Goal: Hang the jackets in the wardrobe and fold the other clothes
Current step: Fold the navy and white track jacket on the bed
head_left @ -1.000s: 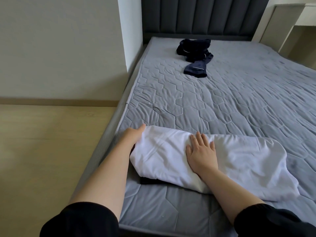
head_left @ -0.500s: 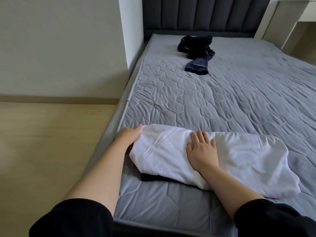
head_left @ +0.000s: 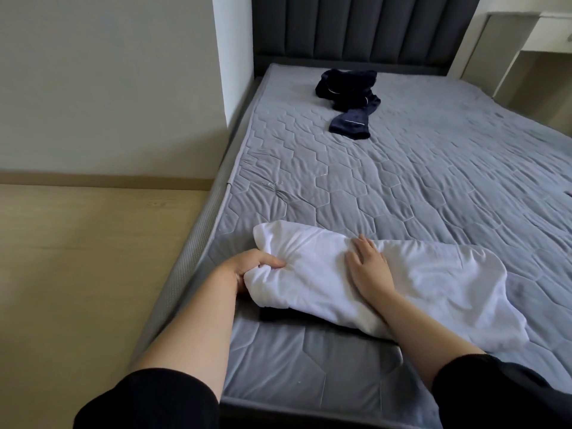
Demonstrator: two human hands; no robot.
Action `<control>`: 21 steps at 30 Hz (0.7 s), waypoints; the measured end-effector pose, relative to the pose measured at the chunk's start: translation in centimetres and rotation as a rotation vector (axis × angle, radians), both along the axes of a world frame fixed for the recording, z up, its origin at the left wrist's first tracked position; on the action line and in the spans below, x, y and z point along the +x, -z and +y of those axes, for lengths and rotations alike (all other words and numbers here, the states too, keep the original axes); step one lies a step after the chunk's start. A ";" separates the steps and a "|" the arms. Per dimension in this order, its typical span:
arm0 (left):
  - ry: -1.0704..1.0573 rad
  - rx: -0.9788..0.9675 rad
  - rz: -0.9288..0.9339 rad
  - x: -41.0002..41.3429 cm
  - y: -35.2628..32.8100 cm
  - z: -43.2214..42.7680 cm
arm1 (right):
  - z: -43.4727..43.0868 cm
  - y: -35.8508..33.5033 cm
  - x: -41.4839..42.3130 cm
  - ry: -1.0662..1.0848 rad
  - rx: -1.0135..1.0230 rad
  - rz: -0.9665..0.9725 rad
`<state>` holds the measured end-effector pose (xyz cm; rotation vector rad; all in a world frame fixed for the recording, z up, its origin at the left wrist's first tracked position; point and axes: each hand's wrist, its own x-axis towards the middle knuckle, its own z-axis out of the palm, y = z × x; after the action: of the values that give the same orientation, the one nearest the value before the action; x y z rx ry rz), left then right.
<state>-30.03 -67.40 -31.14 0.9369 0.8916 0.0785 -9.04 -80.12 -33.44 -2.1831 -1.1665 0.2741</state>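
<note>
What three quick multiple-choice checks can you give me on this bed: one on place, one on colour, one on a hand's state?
1. Where is the dark garment?
A. on the floor
B. on the mattress, near the headboard
C. in a wardrobe

2. What colour is the near garment?
A. white
B. red
C. green

3. What is the left hand doing?
A. resting flat on the floor
B. gripping bunched cloth
C. holding a hanger

Answers:
1 B, it lies at the bed's far end.
2 A, it is plain white cloth.
3 B, its fingers curl round the near garment's end, while the right hand presses flat on top.
</note>
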 end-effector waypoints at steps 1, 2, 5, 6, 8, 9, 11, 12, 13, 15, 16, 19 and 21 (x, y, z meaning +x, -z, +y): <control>-0.034 -0.015 -0.059 0.0 -0.1 0.0 | -0.1 -0.8 0.3 0.039 0.096 0.152; -0.061 -0.029 -0.102 0.0 -0.2 0.1 | -0.1 -1.5 0.6 0.087 0.175 0.294; -0.127 -0.023 -0.136 -0.4 -0.6 0.4 | -0.1 -3.4 0.5 0.155 0.243 0.454; -0.140 -0.016 -0.129 -0.7 -0.8 0.5 | 0.0 -3.6 0.2 0.155 0.261 0.484; -0.159 -0.020 -0.101 -1.4 -1.0 0.8 | 0.0 -3.6 -1.2 0.127 0.313 0.566; -0.157 -0.022 -0.079 -1.8 -1.1 1.0 | 0.0 -3.4 -1.9 0.105 0.332 0.565; -0.132 -0.017 -0.025 -2.6 -1.4 1.5 | -0.1 -2.8 -3.2 0.077 0.378 0.542; -0.121 -0.007 -0.002 -2.9 -1.5 1.7 | 0.0 -2.4 -3.5 0.074 0.415 0.557; -0.114 0.001 0.010 -3.1 -1.7 1.9 | 0.2 -2.0 -3.8 0.081 0.441 0.586; -0.107 0.028 0.018 -3.0 -2.1 2.2 | 0.9 -1.7 -4.4 0.109 0.478 0.694; -0.096 0.058 0.023 -2.9 -2.4 2.2 | 1.2 -1.6 -4.8 0.135 0.498 0.794; -0.057 0.187 -0.006 -1.6 -3.9 1.7 | 1.9 -1.2 -5.1 0.149 0.514 1.084; -0.035 0.285 -0.076 -0.2 -5.5 1.2 | 2.1 -1.7 -5.1 0.057 0.522 1.206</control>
<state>-30.22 -66.16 -25.67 1.1752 0.8397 0.2748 -14.17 -78.01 -31.75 -1.1852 -0.3896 0.9597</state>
